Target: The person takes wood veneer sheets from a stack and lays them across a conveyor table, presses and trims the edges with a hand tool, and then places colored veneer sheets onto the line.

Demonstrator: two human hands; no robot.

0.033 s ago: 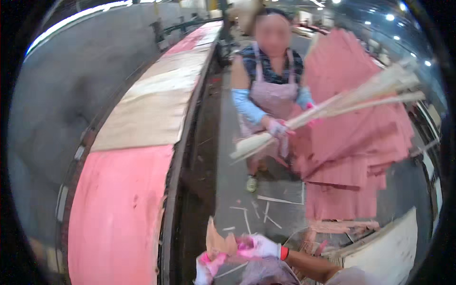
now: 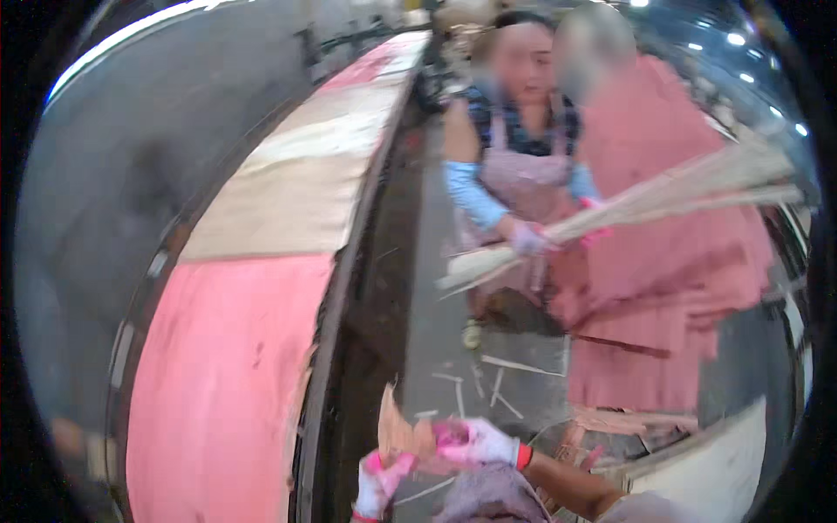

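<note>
My left hand [image 2: 380,481], in a white glove with pink fingers, is closed on the lower left part of a small torn piece of tan wood veneer [image 2: 399,432]. My right hand [image 2: 481,442], gloved alike with a red cuff, pinches the same piece at its right side. The jagged upper end of the piece points upward. Both hands are close together in front of me, above the grey floor. Part of the left hand is cut off by the lower edge.
A long conveyor table [image 2: 318,418] on the left carries pink and beige veneer sheets [image 2: 231,349]. Ahead, a co-worker [image 2: 523,170] holds a bundle of pale veneer strips [image 2: 645,196]. Stacked pink sheets [image 2: 645,261] stand at right, a pale board [image 2: 706,462] nearer. Scraps [image 2: 497,388] litter the floor.
The surroundings have shifted slightly to the right in my view. My hands keep their grip on the veneer piece, nearly unmoved.
</note>
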